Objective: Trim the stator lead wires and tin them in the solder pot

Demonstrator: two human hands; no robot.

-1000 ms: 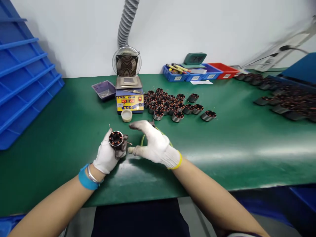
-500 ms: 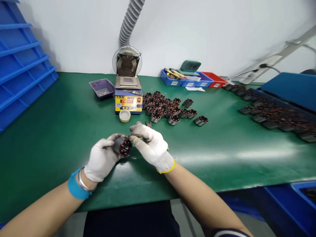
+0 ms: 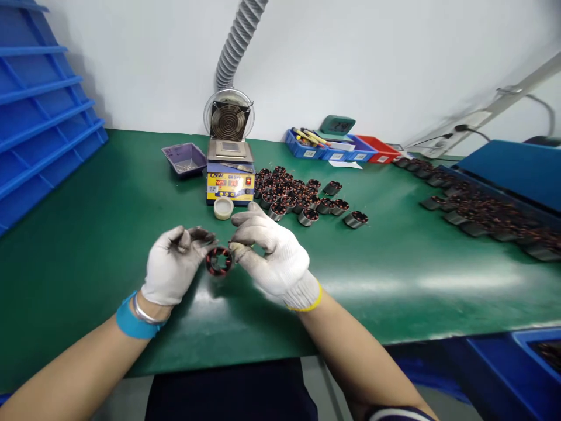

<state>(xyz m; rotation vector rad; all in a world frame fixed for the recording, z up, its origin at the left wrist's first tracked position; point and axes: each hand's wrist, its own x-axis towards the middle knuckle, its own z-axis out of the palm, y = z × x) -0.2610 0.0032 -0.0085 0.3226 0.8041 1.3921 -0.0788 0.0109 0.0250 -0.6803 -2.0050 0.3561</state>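
A motor stator (image 3: 211,261), a dark ring with copper windings, is held above the green table with its round opening facing me. My left hand (image 3: 170,269), in a white glove with darkened fingertips, grips it from the left side. My right hand (image 3: 274,254), also gloved, has thumb and forefinger pinched together at the stator's right edge. Whatever lies in that pinch is too small to make out. Beyond the hands stands a yellow and blue solder pot (image 3: 230,186) with a digital display, and a small round white cup (image 3: 223,208) sits in front of it.
Many finished-looking stators (image 3: 308,217) stand grouped right of the pot, and more stators (image 3: 477,219) line the right side. A purple tray (image 3: 186,159) is left of the pot. Blue bins (image 3: 309,153) and a red bin (image 3: 381,153) stand by the wall. Blue racks (image 3: 39,111) rise at left.
The stator has turned so its open end now faces me. My left hand's fingers have shifted around it, and my right hand remains pinched beside it. The view has shifted slightly.
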